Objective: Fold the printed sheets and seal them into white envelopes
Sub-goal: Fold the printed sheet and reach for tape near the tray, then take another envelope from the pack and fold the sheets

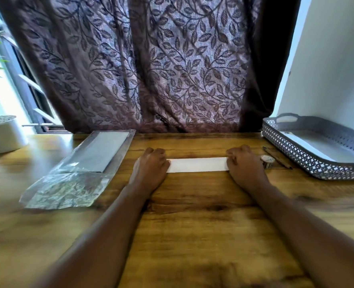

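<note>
A: What takes up most of the view?

B: The wooden table (192,225) fills the lower half, and behind it, at twelve o'clock, hangs a brown curtain (142,65) with a leaf pattern. At two o'clock a pale wall (334,63) rises behind the table's edge.

A: And on the table?

B: At three o'clock sits a grey perforated tray (292,150) with handles; something white and flat lies inside it, though what it is cannot be told. At nine o'clock lies a clear plastic packet (78,173) holding a flat grey-white stack. Further out toward ten o'clock stands a white pot (3,136) with a green plant.

A: Where is the sheet?

B: The folded white sheet (197,164) lies flat in the middle of the table as a long narrow strip running nine to three.

A: The hands?

B: The left hand (151,165) presses down on the strip's nine o'clock end with fingers curled under. The right hand (244,163) does the same on the three o'clock end. Both pin it rather than lift it.

A: Anything smaller?

B: Just beside the right hand, at three o'clock, a small roll of tape (267,161), and past it a thin dark pen (277,157), near the tray.
</note>
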`<state>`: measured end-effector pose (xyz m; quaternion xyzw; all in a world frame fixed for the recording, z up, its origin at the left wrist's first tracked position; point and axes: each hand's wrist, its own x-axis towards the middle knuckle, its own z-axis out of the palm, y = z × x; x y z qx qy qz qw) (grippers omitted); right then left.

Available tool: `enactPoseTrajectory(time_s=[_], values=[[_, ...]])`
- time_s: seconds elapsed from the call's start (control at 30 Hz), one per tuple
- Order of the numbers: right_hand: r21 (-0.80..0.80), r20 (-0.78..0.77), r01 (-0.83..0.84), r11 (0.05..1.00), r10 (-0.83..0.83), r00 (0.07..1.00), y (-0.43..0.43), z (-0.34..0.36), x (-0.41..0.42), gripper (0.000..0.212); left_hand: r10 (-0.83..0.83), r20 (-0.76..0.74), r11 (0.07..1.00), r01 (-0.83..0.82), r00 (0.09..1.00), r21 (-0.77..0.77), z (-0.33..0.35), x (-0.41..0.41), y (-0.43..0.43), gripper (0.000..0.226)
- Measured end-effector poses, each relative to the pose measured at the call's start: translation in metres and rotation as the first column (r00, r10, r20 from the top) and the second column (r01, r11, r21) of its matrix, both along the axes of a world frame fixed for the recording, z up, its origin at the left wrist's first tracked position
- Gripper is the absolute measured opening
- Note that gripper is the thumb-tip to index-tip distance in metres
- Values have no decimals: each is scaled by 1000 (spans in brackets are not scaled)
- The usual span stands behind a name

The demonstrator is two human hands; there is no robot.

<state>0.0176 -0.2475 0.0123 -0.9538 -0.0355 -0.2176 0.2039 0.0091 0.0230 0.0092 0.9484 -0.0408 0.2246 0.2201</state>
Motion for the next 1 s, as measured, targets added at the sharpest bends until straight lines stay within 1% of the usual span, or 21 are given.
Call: enactPoseTrajectory(time_s=[0.03, 0.07, 0.13, 0.27, 0.3, 0.37, 0.43, 0.5, 0.57, 0.63, 0.7, 0.73, 0.77, 0.87, 0.9, 0.97, 1.0], values=[[-15, 2, -16, 1000, 16, 1000, 5, -3, -5, 29, -32, 7, 999, 32, 999, 41, -1, -4, -1, 30], [-20, 11, -64, 998, 64, 998, 15, -5, -11, 27, -52, 8, 997, 51, 999, 51, 0, -12, 1, 34], [-17, 27, -211, 977, 211, 977, 44, -8, -24, 25, -79, 24, 996, 78, 997, 45, 4, -29, 9, 39], [-44, 37, -459, 888, 460, 887, 111, -8, -56, 24, -117, 121, 993, 116, 986, 12, 5, -61, 41, 36], [-49, 37, -499, 865, 501, 865, 125, -7, -63, 25, -99, 140, 995, 103, 985, -19, 5, -69, 52, 34], [-71, 19, -584, 808, 587, 809, 153, -3, -76, 26, -3, 185, 997, 17, 983, -73, 5, -89, 81, 28], [-92, -3, -664, 742, 667, 745, 178, 1, -85, 27, 107, 245, 994, -94, 964, -64, 9, -108, 111, 29], [-95, -5, -724, 683, 727, 687, 204, 5, -91, 28, 213, 263, 977, -204, 941, -62, 10, -122, 144, 33], [-86, 4, -746, 660, 749, 662, 228, 9, -96, 28, 334, 214, 943, -324, 918, -81, 7, -131, 170, 40], [-67, 27, -759, 648, 761, 648, 255, 11, -103, 28, 445, 51, 892, -437, 894, -112, 1, -137, 189, 59], [-56, 4, -771, 634, 773, 635, 282, 12, -112, 32, 474, -122, 857, -489, 872, -165, -8, -138, 200, 80], [-61, -22, -771, 634, 771, 637, 292, 12, -116, 35, 467, -175, 846, -496, 867, -199, -9, -137, 201, 85], [-68, -63, -763, 643, 760, 647, 304, 12, -117, 36, 459, -201, 836, -497, 865, -232, -10, -136, 202, 88], [-84, -208, -701, 708, 675, 708, 336, 9, -113, 34, 444, -177, 832, -477, 878, -283, -9, -136, 201, 84], [-104, -261, -673, 732, 633, 729, 346, 8, -110, 37, 436, -167, 836, -466, 885, -289, -9, -137, 201, 81], [-182, -356, -637, 749, 554, 753, 360, 9, -104, 46, 420, -147, 846, -445, 895, -294, -9, -140, 200, 76], [-220, -375, -617, 756, 518, 768, 368, 12, -100, 48, 418, -138, 848, -440, 898, -295, -9, -141, 201, 75]])
